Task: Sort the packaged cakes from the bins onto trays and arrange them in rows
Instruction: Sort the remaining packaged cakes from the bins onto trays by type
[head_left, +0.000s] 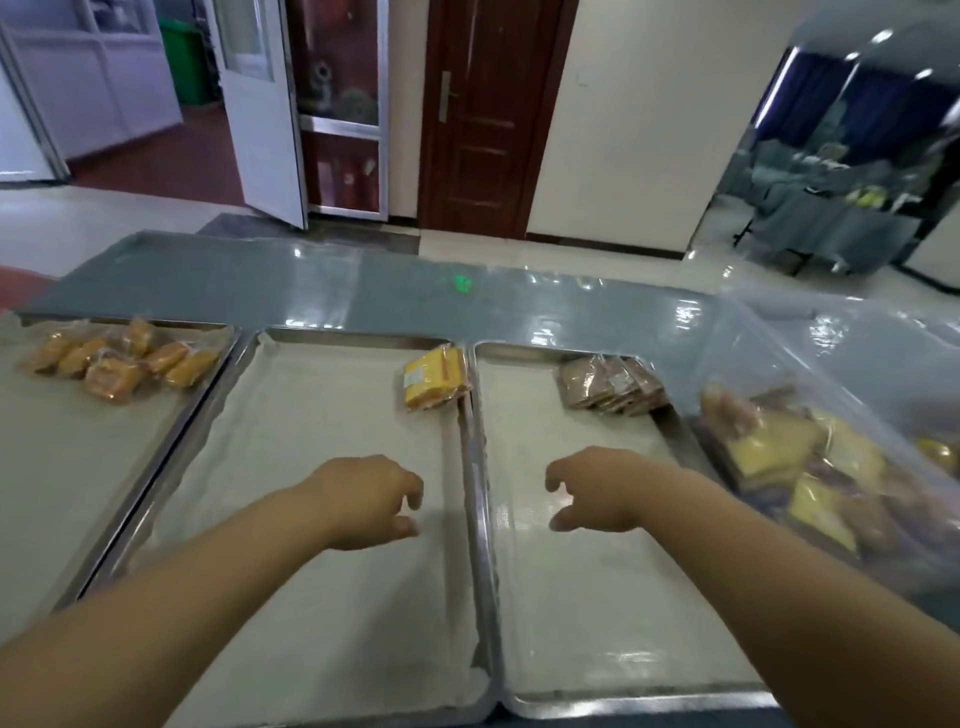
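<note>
Both are empty, fingers loosely curled: the left hand (371, 501) hovers over the middle tray (363, 340), the right hand (597, 493) over the right tray (571, 347). Packaged cakes (779, 452) lie in the clear bin (753, 338) at right. Best to pick by colour there, then lay each one flush beside the yellow packs (435, 384) or brown packs (613, 385).

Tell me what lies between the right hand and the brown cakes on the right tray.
Nothing but bare tray lining: in the head view, the stretch from the right hand to the brown cakes holds no package.
</note>
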